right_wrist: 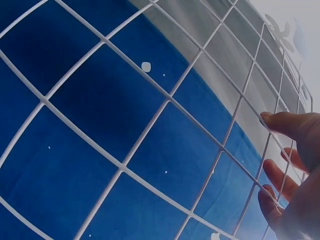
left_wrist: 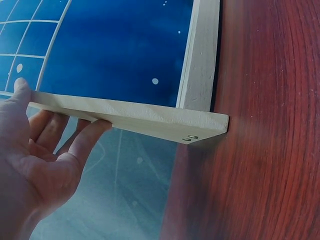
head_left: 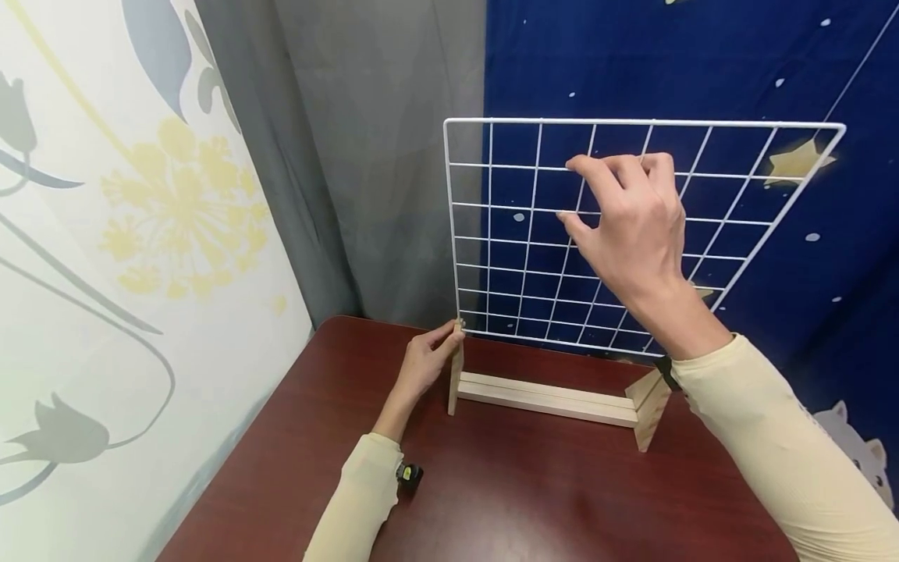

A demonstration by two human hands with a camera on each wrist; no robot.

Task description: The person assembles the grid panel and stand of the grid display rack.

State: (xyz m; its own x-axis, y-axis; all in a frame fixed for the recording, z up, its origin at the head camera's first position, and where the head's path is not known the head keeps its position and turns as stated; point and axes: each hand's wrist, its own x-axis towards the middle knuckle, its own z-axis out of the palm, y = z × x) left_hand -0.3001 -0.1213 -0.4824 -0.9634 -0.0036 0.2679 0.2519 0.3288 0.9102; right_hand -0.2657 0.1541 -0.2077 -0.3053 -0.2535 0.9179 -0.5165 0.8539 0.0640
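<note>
Grid (head_left: 532,208): right hand (head_left: 635,215) apparently touching; left hand (head_left: 424,361) pinching wooden leg (left_wrist: 150,118).

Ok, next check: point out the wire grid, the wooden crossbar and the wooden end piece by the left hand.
Wire grid (head_left: 560,275): head view, a wire crossing.
Wooden crossbar (head_left: 546,399): head view, midway along the bar.
Wooden end piece (left_wrist: 150,119): left wrist view, middle of the board.

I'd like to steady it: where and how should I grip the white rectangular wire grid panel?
Take the wire grid panel, probably by the middle of its thin top rod, from above: it stands roughly upright with that edge uncovered, whereas the left hand crowds the lower left corner.
</note>
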